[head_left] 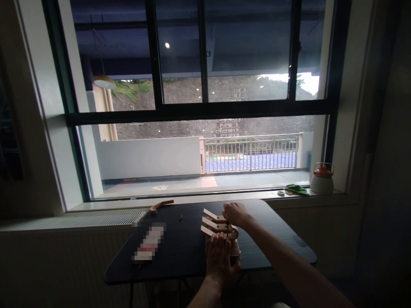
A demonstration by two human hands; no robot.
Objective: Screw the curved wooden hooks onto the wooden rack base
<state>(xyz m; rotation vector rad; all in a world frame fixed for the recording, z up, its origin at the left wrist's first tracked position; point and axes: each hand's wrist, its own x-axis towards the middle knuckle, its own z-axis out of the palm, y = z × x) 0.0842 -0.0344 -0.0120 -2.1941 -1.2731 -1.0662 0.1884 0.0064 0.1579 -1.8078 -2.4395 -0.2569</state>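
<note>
On the dark table [183, 246], the wooden piece [221, 226] is gripped at its near side by the left hand [221, 256], while beneath the closed right hand [236, 214] a slim dark tool [227, 229] is held roughly upright over it, its wooden prongs [209, 223] being pointed leftward from both hands.

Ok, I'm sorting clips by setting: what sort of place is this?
Indoors, perhaps a room in a public building: a table at a wide window, a radiator, and a railing outside.
</note>
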